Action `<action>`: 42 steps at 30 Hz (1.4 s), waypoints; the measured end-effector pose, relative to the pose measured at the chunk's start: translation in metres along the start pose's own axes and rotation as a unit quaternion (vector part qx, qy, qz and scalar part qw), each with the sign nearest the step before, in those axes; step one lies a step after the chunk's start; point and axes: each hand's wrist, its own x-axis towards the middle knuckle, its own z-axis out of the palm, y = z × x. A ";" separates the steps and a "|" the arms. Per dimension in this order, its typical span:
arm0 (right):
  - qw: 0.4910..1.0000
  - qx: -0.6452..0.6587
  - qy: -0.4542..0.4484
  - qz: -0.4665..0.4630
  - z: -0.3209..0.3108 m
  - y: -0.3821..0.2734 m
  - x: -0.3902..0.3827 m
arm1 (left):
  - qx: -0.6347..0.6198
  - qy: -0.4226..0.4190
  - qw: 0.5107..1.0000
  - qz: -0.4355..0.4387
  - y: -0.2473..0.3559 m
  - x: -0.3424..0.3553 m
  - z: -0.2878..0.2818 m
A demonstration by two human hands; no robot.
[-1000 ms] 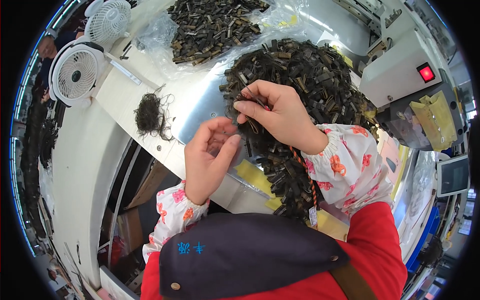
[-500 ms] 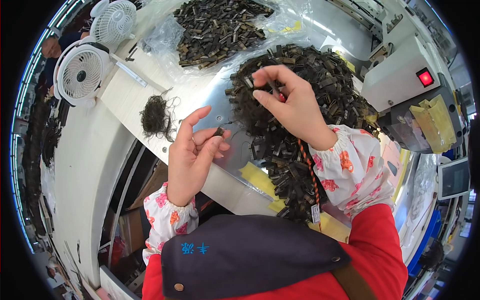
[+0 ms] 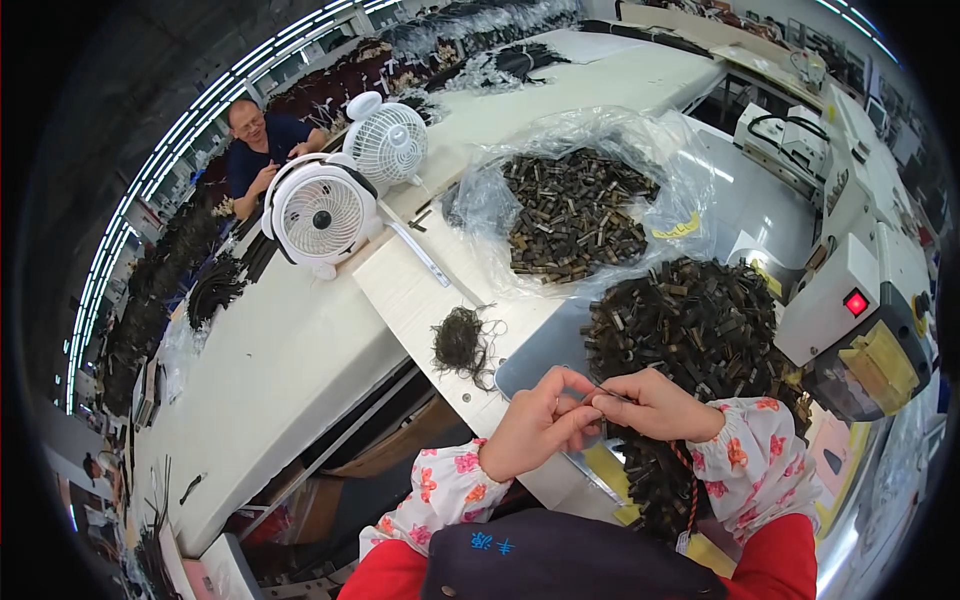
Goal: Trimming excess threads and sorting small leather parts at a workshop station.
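Fingerwork, we judge, calling next for a steady pinch: right hand (image 3: 648, 405) nips a thin dark piece (image 3: 617, 395) beside the heap of bits (image 3: 690, 325) on the table (image 3: 400, 290), left hand (image 3: 545, 422) meeting it, fingers curled, its hold we cannot tell, clear bag (image 3: 487, 205) beyond holding more bits.

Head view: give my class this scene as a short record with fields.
Right hand: pinching something thin and dark, too small to name
Left hand: close against the right, fingers bent
Near heap: small dark pieces, by the right hand
Far heap: similar pieces on clear plastic
Hair: dark tangle on table
Fans: two, white, at left
Machine: white, red light lit
Other person: beyond the fans
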 end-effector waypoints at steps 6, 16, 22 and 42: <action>1.000 0.006 -0.016 -0.025 0.009 -0.012 0.001 | 0.209 0.165 0.942 0.207 -0.014 0.003 0.013; 0.999 -0.032 0.015 -0.037 -0.003 -0.004 -0.005 | -0.062 -0.040 0.997 -0.008 -0.008 -0.013 -0.011; 0.987 -0.095 0.100 -0.076 -0.004 -0.011 0.005 | 0.026 0.024 0.999 -0.009 0.000 -0.012 -0.019; 0.927 -0.235 0.250 -0.149 0.002 -0.009 0.002 | -0.171 0.157 0.972 0.030 -0.009 0.010 -0.004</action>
